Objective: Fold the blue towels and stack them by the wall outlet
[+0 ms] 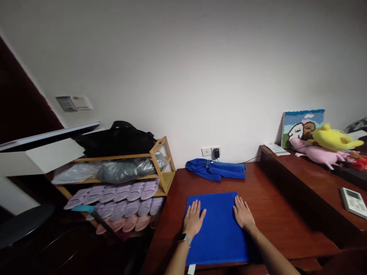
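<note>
A flat, rectangular, bright blue cloth lies spread on a reddish-brown wooden table, near its front edge, with a small white tag sticking out below. The person's left hand, a watch with a pale band at its wrist, rests palm down near the cloth's left edge. The right hand rests palm down at the far right corner. Both hands are flat with fingers extended, well apart from each other and clamped on nothing. Behind the cloth, a rumpled bundle of blue fabric lies near the wall.

To the left stands a light wooden shoe rack. A soft black bag with a handle sits on top; its contents cannot be told. Beneath it, a clear plastic bag holds something grey, though what is unclear. Lower down are lilac slippers in two rows, with pink slippers below those. A white box-like object stands beside the black bag, its inside hidden.
</note>
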Motion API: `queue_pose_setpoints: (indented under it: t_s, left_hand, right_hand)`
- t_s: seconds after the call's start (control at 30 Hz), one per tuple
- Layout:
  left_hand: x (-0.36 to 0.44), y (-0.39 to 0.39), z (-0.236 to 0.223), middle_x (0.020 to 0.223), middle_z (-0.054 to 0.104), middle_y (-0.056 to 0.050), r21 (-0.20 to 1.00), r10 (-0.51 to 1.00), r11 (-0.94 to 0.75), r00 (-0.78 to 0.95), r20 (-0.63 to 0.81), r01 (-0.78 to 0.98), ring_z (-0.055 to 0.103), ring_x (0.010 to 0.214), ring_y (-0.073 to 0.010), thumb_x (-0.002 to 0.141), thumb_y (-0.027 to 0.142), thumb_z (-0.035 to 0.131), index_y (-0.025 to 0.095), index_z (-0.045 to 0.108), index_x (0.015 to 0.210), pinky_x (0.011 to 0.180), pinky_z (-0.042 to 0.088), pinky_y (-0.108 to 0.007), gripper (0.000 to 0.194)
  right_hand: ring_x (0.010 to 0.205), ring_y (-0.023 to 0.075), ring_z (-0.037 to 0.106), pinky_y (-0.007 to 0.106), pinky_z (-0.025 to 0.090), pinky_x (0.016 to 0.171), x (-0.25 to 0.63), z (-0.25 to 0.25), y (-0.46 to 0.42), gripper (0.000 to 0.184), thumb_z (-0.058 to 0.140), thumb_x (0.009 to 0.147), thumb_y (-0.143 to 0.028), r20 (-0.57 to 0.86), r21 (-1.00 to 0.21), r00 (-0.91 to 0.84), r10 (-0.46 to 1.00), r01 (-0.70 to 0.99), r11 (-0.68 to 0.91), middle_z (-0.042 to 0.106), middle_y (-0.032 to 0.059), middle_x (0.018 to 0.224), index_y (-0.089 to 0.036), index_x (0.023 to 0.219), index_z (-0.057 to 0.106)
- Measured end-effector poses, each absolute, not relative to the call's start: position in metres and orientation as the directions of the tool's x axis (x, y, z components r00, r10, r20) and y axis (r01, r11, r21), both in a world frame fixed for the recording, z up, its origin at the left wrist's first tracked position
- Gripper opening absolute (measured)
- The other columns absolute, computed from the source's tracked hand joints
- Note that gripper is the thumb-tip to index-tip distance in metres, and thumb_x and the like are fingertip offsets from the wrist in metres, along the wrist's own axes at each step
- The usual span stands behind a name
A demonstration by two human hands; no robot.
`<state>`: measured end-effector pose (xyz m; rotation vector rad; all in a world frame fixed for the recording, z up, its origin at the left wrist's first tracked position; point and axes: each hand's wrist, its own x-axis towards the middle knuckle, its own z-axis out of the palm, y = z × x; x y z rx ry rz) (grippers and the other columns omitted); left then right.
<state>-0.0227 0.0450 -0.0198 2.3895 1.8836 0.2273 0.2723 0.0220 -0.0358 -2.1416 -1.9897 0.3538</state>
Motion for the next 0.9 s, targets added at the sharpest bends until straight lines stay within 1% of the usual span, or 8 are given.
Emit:
queue_pose_setpoints:
  t_s: [0.07, 0.17, 0.3, 0.47, 0.6, 0.7, 0.8, 0.9]
  left_hand:
    - [-0.053, 0.043, -0.020, 0.169, 0.022, -0.009, 0.152, 0.982, -0.183, 0.173, 0.076, 0.971, 0.020, 0.157, -0.0247, 0.101, 0.065, 0.011, 0.014, 0.025, 0.162, 0.128, 0.021, -0.048, 0.081]
    - [-0.071, 0.040, -0.021, 0.169, 0.022, -0.009, 0.151, 0.984, -0.168, 0.157, 0.086, 0.974, 0.021, 0.157, -0.0243, 0.102, 0.064, 0.011, 0.014, 0.023, 0.162, 0.128, 0.023, -0.046, 0.079]
    - [-0.065, 0.036, -0.018, 0.168, 0.024, -0.011, 0.149, 0.984, -0.170, 0.160, 0.080, 0.974, 0.022, 0.156, -0.0246, 0.102, 0.063, 0.011, 0.012, 0.026, 0.161, 0.128, 0.021, -0.045, 0.080]
    - [-0.064, 0.037, -0.018, 0.168, 0.025, -0.011, 0.155, 0.983, -0.170, 0.156, 0.100, 0.973, 0.023, 0.156, -0.0248, 0.101, 0.063, 0.012, 0.011, 0.028, 0.161, 0.128, 0.021, -0.045, 0.081]
    - [-0.065, 0.038, -0.018, 0.169, 0.023, -0.011, 0.170, 0.982, -0.176, 0.162, 0.092, 0.970, 0.022, 0.156, -0.0240, 0.101, 0.064, 0.010, 0.011, 0.027, 0.161, 0.129, 0.018, -0.044, 0.082]
    - [-0.065, 0.039, -0.017, 0.169, 0.023, -0.011, 0.180, 0.984, -0.175, 0.164, 0.074, 0.968, 0.021, 0.157, -0.0240, 0.101, 0.064, 0.009, 0.011, 0.026, 0.161, 0.128, 0.019, -0.045, 0.082]
    - [-0.065, 0.040, -0.016, 0.169, 0.023, -0.010, 0.179, 0.983, -0.178, 0.167, 0.077, 0.968, 0.021, 0.156, -0.0240, 0.102, 0.063, 0.010, 0.013, 0.026, 0.162, 0.128, 0.019, -0.046, 0.080]
    - [-0.064, 0.040, -0.015, 0.169, 0.023, -0.010, 0.177, 0.982, -0.181, 0.169, 0.079, 0.967, 0.021, 0.156, -0.0232, 0.102, 0.061, 0.010, 0.013, 0.026, 0.161, 0.128, 0.019, -0.045, 0.078]
  right_hand:
    - [0.158, 0.0201, 0.010, 0.040, 0.006, 0.128, 0.272, -0.035, 0.022, 0.070, 0.013, 0.102, -0.043, -0.040, -0.297, 0.069, 0.997, 0.952, -0.078, 0.016, 0.0065, 0.171, -0.007, 0.162, 0.019]
    - [0.158, 0.0203, 0.010, 0.039, 0.005, 0.129, 0.272, -0.030, 0.022, 0.070, 0.013, 0.102, -0.043, -0.058, -0.292, 0.074, 0.996, 0.952, -0.088, 0.016, 0.0070, 0.171, -0.007, 0.162, 0.018]
    - [0.158, 0.0209, 0.011, 0.039, 0.008, 0.129, 0.272, -0.024, 0.015, 0.071, 0.013, 0.103, -0.044, -0.081, -0.300, 0.069, 0.994, 0.950, -0.091, 0.015, 0.0071, 0.171, -0.006, 0.162, 0.018]
    - [0.158, 0.0199, 0.012, 0.040, 0.009, 0.129, 0.271, -0.035, -0.012, 0.070, 0.015, 0.103, -0.047, -0.005, -0.328, 0.046, 0.999, 0.944, -0.045, 0.019, 0.0063, 0.170, -0.010, 0.163, 0.021]
    - [0.158, 0.0203, 0.014, 0.040, 0.008, 0.129, 0.270, -0.041, -0.027, 0.071, 0.014, 0.102, -0.046, -0.018, -0.323, 0.062, 0.998, 0.944, -0.064, 0.021, 0.0068, 0.170, -0.009, 0.162, 0.023]
    - [0.158, 0.0198, 0.014, 0.038, 0.007, 0.129, 0.270, -0.038, -0.029, 0.071, 0.013, 0.102, -0.046, -0.033, -0.335, 0.061, 0.998, 0.940, -0.069, 0.021, 0.0072, 0.170, -0.007, 0.162, 0.023]
    - [0.157, 0.0189, 0.015, 0.037, 0.008, 0.129, 0.272, -0.034, -0.028, 0.071, 0.012, 0.102, -0.046, -0.035, -0.349, 0.049, 0.998, 0.935, -0.058, 0.020, 0.0068, 0.170, -0.008, 0.162, 0.023]
    - [0.158, 0.0191, 0.014, 0.038, 0.008, 0.128, 0.272, -0.033, -0.028, 0.070, 0.013, 0.102, -0.044, -0.029, -0.336, 0.055, 0.998, 0.940, -0.061, 0.020, 0.0070, 0.170, -0.008, 0.162, 0.024]
